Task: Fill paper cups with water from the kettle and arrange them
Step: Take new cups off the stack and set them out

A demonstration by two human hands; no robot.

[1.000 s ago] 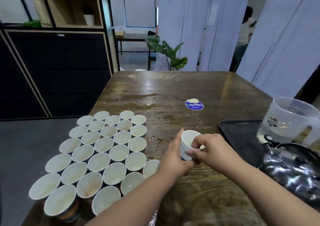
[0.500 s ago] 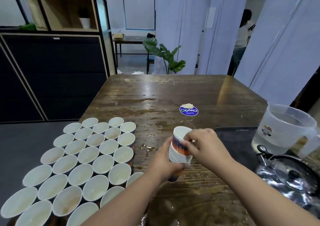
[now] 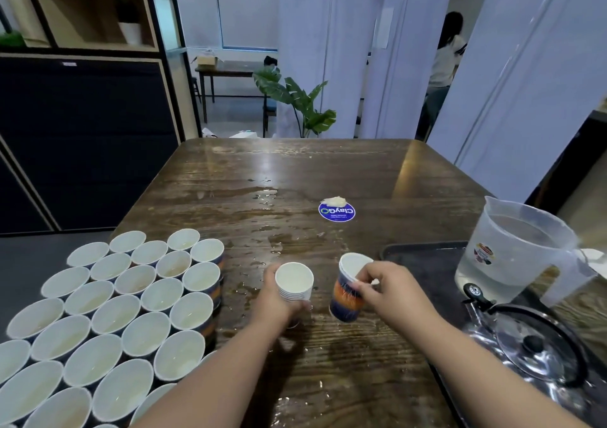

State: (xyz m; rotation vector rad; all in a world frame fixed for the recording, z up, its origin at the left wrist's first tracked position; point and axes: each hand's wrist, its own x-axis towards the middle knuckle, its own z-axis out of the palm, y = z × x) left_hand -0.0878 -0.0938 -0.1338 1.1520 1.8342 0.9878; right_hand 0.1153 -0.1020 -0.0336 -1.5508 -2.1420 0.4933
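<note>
My left hand grips a stack of nested paper cups above the wet wooden table. To its right, my right hand pinches the rim of a single blue and orange paper cup, held tilted and apart from the stack. Several filled paper cups stand in tight rows on the table's left side. The steel kettle with a black lid knob sits at the lower right on a dark tray.
A clear plastic jug holding water stands on the tray behind the kettle. A blue round sticker lies mid-table, amid spilled water. A black cabinet is to the left; a person stands far back right.
My right hand has pulled one cup off the stack and moved it to the right. My left hand has shifted slightly left with the rest of the stack.
</note>
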